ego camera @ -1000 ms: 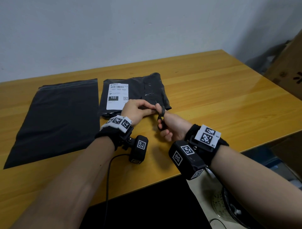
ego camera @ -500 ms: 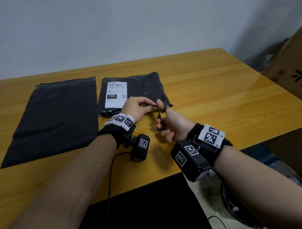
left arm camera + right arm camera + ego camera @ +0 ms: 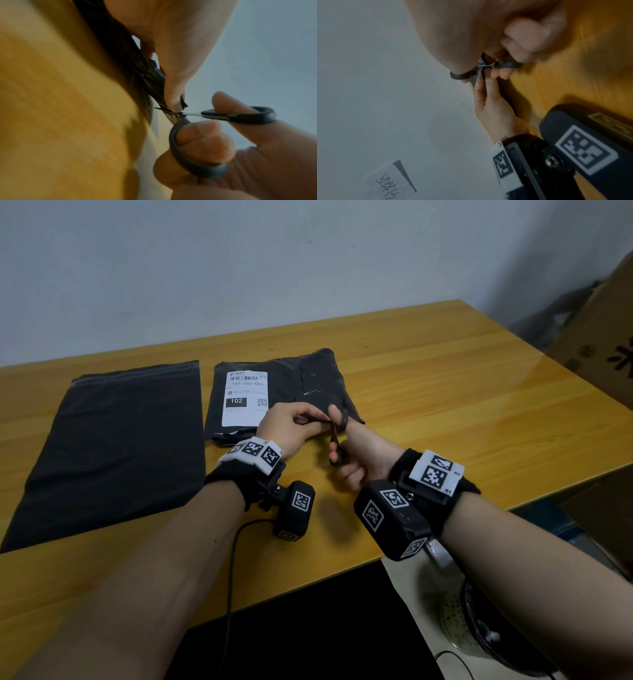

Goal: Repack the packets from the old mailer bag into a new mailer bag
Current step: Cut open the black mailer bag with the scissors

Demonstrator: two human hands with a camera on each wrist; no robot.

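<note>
The old black mailer bag (image 3: 301, 385) with a white shipping label (image 3: 244, 398) lies mid-table, bulging with its contents. My left hand (image 3: 291, 424) pinches its near right edge (image 3: 154, 86), lifted off the table. My right hand (image 3: 356, 453) grips small black-handled scissors (image 3: 337, 440), thumb and fingers through the loops (image 3: 238, 115), blades at the pinched edge by my left fingertips (image 3: 173, 102). The new flat black mailer bag (image 3: 113, 446) lies to the left, untouched. No packets are visible.
The wooden table (image 3: 462, 412) has bare surface to the right and at the front. A cardboard box (image 3: 603, 337) stands beyond the right edge. A cable (image 3: 233, 559) hangs off the near edge. A white wall (image 3: 274, 268) lies behind.
The scissor handles have spread and shifted slightly at the bag's edge. The left hand keeps its pinch. Both bags lie where they were.
</note>
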